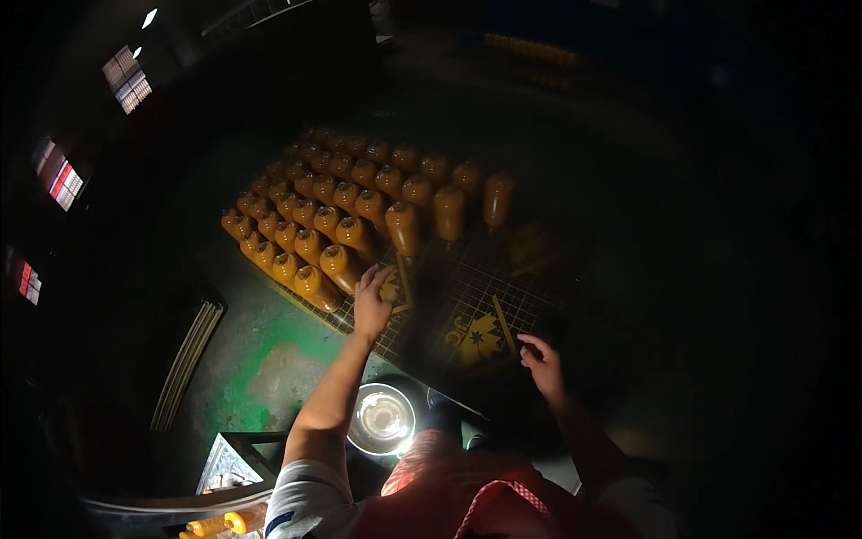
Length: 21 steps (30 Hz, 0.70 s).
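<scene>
My left hand point(372, 301), loosely open, is nearer the upright orange bottle point(340, 267) standing just left of its fingers; my right hand point(542, 364) (fingers half-curled, nothing visible in it) is well apart from that bottle.

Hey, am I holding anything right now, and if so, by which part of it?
Nothing appears to be held. Your left hand is by the orange bottles with nothing visible in it; your right hand, near a yellow strip, looks empty too.
</scene>
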Each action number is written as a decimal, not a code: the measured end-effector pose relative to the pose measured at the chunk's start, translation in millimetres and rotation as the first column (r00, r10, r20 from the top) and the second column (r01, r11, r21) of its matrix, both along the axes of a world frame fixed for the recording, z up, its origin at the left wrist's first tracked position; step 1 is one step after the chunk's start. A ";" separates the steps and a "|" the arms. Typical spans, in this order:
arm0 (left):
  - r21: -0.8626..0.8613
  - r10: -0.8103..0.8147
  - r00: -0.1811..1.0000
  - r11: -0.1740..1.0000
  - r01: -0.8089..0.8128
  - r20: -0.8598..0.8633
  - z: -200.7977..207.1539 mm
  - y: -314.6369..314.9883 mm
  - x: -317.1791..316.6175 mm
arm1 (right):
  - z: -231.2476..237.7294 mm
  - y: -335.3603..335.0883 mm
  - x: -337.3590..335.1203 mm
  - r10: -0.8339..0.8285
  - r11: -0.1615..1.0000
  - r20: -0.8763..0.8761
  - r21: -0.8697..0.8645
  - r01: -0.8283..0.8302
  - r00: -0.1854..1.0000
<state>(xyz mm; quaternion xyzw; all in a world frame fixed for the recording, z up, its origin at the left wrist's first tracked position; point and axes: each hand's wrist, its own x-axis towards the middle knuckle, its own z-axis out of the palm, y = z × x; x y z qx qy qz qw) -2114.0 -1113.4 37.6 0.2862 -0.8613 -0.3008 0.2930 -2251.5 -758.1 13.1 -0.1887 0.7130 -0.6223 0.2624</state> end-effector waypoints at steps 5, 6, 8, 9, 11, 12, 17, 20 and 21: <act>-0.093 0.024 0.990 0.996 -0.011 0.141 -30.8 -85.6 -128.1 | 23.2 -104.8 -109.5 0.034 0.983 -0.512 0.172 0.063 0.859; -0.097 0.038 0.992 0.995 -0.026 0.123 -38.4 -92.9 -147.9 | 7.2 -132.2 -145.0 0.062 0.976 -0.597 0.205 0.077 0.800; -0.129 0.038 0.998 0.991 -0.032 0.048 -58.3 -109.9 -162.7 | 19.0 -192.6 -191.1 0.133 0.928 -0.684 0.340 0.152 0.717; -0.086 0.026 0.999 0.996 -0.024 0.020 -60.7 -109.3 -166.5 | 22.0 -219.7 -211.9 0.120 0.914 -0.682 0.360 0.188 0.721; -0.014 0.015 1.000 1.000 -0.015 -0.004 -51.0 -102.8 -166.1 | 7.6 -256.5 -255.8 0.084 0.888 -0.695 0.378 0.263 0.714; 0.014 0.022 1.000 1.000 -0.022 -0.004 -47.3 -101.2 -168.5 | -8.1 -274.6 -279.8 0.066 0.878 -0.712 0.374 0.298 0.699; -0.116 0.048 0.998 0.992 -0.052 -0.042 -50.3 -120.0 -172.9 | -48.5 -313.0 -307.8 0.152 0.868 -0.726 0.423 0.261 0.671; -0.145 0.027 0.998 0.989 -0.036 -0.059 -59.0 -123.8 -173.9 | -41.6 -307.2 -300.4 0.092 0.892 -0.717 0.367 0.262 0.691; -0.173 0.038 0.998 0.984 -0.047 -0.051 -57.0 -122.5 -175.9 | -29.5 -306.7 -293.5 0.050 0.911 -0.750 0.305 0.277 0.660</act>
